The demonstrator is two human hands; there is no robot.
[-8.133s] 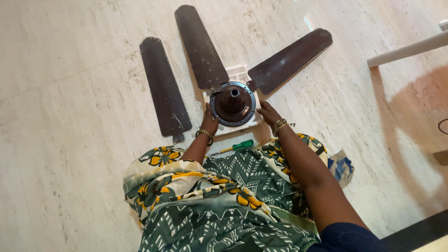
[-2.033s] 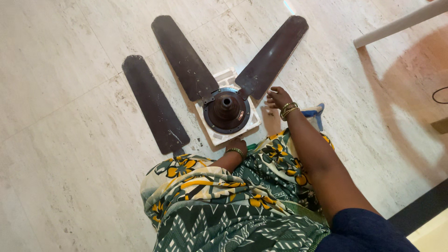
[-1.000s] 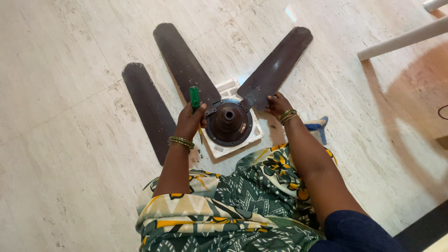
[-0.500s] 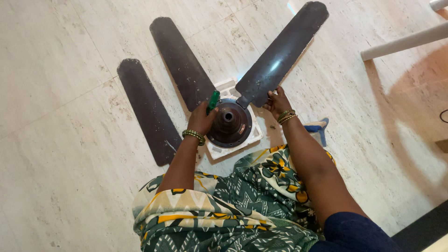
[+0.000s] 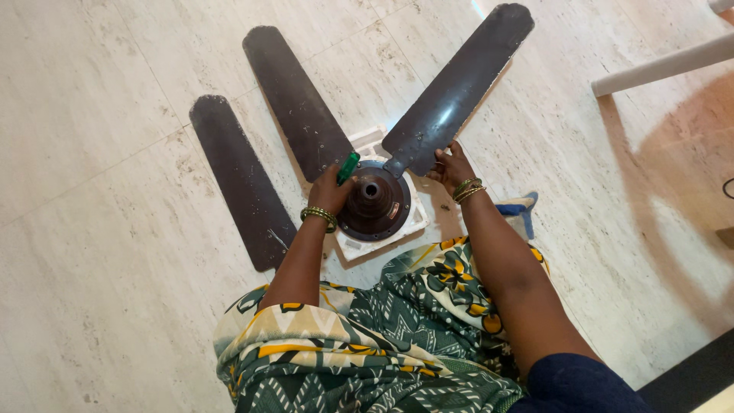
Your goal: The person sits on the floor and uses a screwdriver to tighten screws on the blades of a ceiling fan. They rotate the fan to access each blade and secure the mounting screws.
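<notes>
Sitting on a pale stone-tiled floor [image 5: 99, 252], the person works over a dark brown ceiling fan motor [image 5: 375, 203] that rests on a white square block of packing foam [image 5: 417, 222] just ahead of the knees, which are covered by a green, yellow and white patterned cloth [image 5: 367, 336].

The left hand [image 5: 330, 187] is at the motor's left edge, its fingers curled shut around a green-handled screwdriver [image 5: 349, 167]; the handle sticks up and to the right out of the fist, and the tip is hidden behind the hand and the motor rim. A stack of gold bangles sits on that wrist.

The right hand [image 5: 451, 167] is at the motor's upper right, its fingers closed on the root of a long dark fan blade [image 5: 459, 88] that slants up and to the right from the motor, touching it at the bracket end. Whether the blade is fastened there I cannot tell. Bangles ring this wrist as well.

Two more dark fan blades lie flat on the floor. One [image 5: 294, 99] runs up and to the left from the motor, its near end tucked beside the left hand. The other [image 5: 241, 180] lies farther left, roughly parallel and apart from the motor.

A blue and white cloth [image 5: 520, 210] lies on the floor just right of the right forearm. A white bar-like leg of furniture [image 5: 665, 65] crosses the upper right corner.
</notes>
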